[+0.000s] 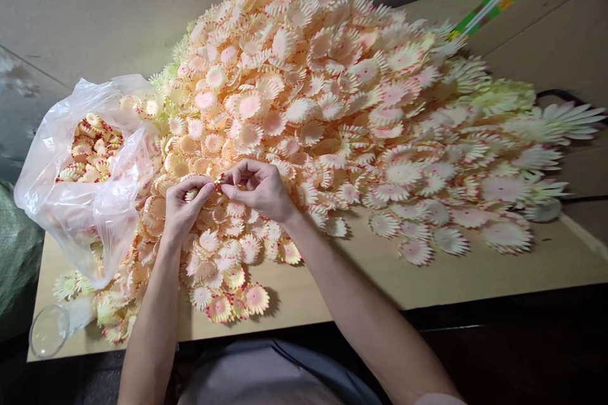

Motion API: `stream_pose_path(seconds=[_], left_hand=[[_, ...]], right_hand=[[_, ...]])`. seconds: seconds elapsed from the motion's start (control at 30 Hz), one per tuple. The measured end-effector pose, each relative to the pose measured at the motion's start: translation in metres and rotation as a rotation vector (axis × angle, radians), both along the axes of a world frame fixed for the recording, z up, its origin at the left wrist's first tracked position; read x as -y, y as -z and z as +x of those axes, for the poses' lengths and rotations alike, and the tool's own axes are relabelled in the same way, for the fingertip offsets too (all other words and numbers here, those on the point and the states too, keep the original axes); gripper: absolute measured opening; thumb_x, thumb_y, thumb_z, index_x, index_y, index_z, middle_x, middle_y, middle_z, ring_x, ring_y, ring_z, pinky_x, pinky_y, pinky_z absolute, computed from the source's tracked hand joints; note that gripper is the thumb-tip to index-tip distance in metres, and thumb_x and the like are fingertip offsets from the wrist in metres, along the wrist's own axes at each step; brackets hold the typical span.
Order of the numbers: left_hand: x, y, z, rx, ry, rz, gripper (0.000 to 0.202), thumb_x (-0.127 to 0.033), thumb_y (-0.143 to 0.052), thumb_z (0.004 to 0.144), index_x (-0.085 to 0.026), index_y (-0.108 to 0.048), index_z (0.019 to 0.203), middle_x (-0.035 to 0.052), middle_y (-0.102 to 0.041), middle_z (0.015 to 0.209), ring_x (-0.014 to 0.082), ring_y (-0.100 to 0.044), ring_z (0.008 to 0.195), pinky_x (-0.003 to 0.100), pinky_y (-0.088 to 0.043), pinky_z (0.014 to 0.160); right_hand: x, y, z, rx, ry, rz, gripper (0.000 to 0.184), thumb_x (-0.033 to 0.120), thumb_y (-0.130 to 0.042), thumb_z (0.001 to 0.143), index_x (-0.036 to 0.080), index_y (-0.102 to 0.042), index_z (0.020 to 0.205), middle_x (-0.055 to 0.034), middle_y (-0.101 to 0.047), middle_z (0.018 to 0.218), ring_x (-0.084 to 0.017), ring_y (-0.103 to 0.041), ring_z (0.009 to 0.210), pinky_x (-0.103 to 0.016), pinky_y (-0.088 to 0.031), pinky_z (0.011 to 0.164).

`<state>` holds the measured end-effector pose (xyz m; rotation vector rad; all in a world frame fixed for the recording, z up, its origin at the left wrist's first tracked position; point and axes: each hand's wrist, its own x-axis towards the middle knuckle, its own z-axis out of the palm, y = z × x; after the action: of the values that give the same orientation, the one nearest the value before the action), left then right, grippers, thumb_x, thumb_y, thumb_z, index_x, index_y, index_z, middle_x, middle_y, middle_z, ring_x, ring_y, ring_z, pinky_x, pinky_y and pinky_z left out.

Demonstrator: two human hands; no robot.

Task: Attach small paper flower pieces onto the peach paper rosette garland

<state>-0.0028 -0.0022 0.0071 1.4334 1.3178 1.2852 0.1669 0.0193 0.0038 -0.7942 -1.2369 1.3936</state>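
Observation:
A big heap of pale pink and cream artificial flower petal discs point(304, 107) with fringed, red-tipped edges covers much of the table. My left hand point(183, 205) is closed over the heap, with part of a small petal disc point(190, 195) showing between its curled fingers. Close beside it, my right hand point(261, 186) is pinched, thumb and forefinger almost meeting the left fingertips. A tiny yellowish and red bit point(219, 181) shows between the two hands; what exactly the right fingers grip is too small to make out.
To the left stands an open clear plastic bag point(52, 145) with small red and yellow flower heads point(95, 145) inside. A transparent cup point(50, 331) lies at the table's point(304, 294) front left corner. A green packet point(503, 0) lies at the back right. Behind rises a grey wall point(95, 12).

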Motion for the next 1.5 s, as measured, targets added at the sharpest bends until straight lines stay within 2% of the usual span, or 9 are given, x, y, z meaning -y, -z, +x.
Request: stream_pose_path(seconds=[0.13,0.4,0.63,1.0,1.27,1.5], left_hand=[[-0.0011,0.0026,-0.0011,-0.012,-0.019,0.020,0.024,-0.041,-0.074,0.076,-0.017,-0.071,0.073,0.0043,-0.069,0.078,0.0144,-0.061,0.074,0.025,-0.048,0.072],[0.0006,0.0015,0.0003,-0.013,-0.008,-0.039,0.027,-0.044,-0.067,0.082,-0.018,-0.067,0.077,0.0004,-0.061,0.070,0.0096,-0.051,0.061,0.021,-0.042,0.059],[-0.0004,-0.0004,0.0030,-0.003,-0.005,-0.039,0.025,-0.039,-0.079,0.069,-0.016,-0.072,0.077,0.0022,-0.066,0.073,0.0105,-0.055,0.063,0.021,-0.044,0.060],[-0.0006,0.0015,-0.0014,-0.013,0.028,-0.030,0.021,-0.037,-0.074,0.077,-0.016,-0.072,0.081,0.0036,-0.069,0.081,0.0124,-0.061,0.074,0.022,-0.048,0.071],[-0.0003,0.0014,-0.0008,0.022,0.054,-0.055,0.024,-0.036,-0.077,0.074,-0.017,-0.072,0.088,0.0025,-0.068,0.079,0.0114,-0.060,0.069,0.022,-0.049,0.066],[-0.0011,-0.0008,-0.0002,0.055,0.051,-0.003,0.022,-0.032,-0.076,0.075,-0.018,-0.069,0.091,0.0018,-0.066,0.084,0.0102,-0.059,0.075,0.020,-0.048,0.071]], right_hand=[[-0.0004,0.0017,-0.0004,-0.019,-0.007,0.001,0.032,0.035,-0.082,0.062,0.020,-0.054,0.067,-0.0012,-0.068,0.077,-0.013,-0.065,0.076,-0.029,-0.056,0.077],[-0.0002,-0.0010,0.0008,-0.054,-0.013,0.002,0.030,0.031,-0.078,0.067,0.019,-0.051,0.067,-0.0011,-0.067,0.077,-0.011,-0.062,0.069,-0.028,-0.055,0.068],[-0.0006,-0.0021,0.0009,-0.049,-0.037,-0.013,0.032,0.032,-0.081,0.064,0.020,-0.051,0.066,-0.0015,-0.067,0.078,-0.013,-0.064,0.075,-0.030,-0.055,0.076],[-0.0018,0.0011,0.0018,-0.084,-0.054,-0.028,0.029,0.028,-0.079,0.066,0.018,-0.052,0.068,-0.0020,-0.068,0.080,-0.012,-0.063,0.073,-0.027,-0.055,0.070],[-0.0027,-0.0008,0.0020,-0.129,-0.057,-0.064,0.028,0.023,-0.080,0.065,0.018,-0.052,0.067,-0.0006,-0.068,0.078,-0.011,-0.063,0.073,-0.026,-0.054,0.071],[-0.0031,-0.0004,0.0008,-0.141,-0.069,-0.060,0.026,0.020,-0.078,0.065,0.017,-0.053,0.068,-0.0008,-0.068,0.078,-0.011,-0.063,0.073,-0.026,-0.053,0.072]])
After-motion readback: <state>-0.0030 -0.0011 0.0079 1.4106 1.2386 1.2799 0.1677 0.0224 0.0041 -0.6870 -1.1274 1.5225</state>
